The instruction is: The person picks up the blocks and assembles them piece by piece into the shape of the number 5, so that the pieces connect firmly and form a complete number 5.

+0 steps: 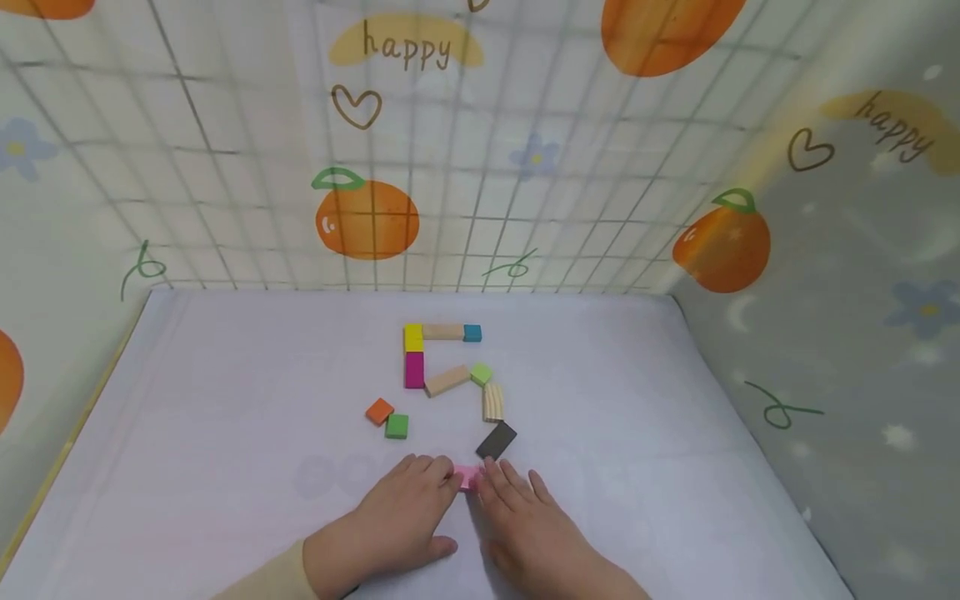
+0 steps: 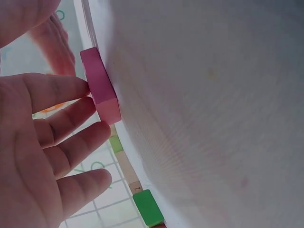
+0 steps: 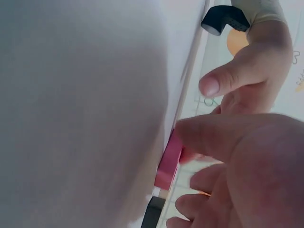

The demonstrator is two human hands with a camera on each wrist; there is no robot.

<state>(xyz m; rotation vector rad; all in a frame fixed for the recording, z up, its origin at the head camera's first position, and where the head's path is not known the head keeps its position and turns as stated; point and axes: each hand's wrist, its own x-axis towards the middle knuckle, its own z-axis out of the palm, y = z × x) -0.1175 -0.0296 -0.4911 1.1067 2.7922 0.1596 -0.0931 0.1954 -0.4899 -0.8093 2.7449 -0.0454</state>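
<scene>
A pink block (image 1: 468,477) lies on the white tabletop between both hands. My left hand (image 1: 405,508) touches its left end with the fingertips, its thumb held apart; the left wrist view shows these fingers (image 2: 71,137) loosely extended against the pink block (image 2: 99,83). At the right end, the fingers of my right hand (image 1: 528,517) lie against the block and partly cover it. Just beyond sits a dark grey block (image 1: 497,440). From there a bent line continues through a striped wooden block (image 1: 492,402), a light green cube (image 1: 481,374) and a plain wooden block (image 1: 447,381).
The line goes on with a magenta block (image 1: 414,370), yellow block (image 1: 413,337), wooden block (image 1: 443,332) and blue cube (image 1: 472,333). Left of it lie an orange block (image 1: 379,411) and a green block (image 1: 397,427). Patterned curtains (image 1: 465,150) stand around the table.
</scene>
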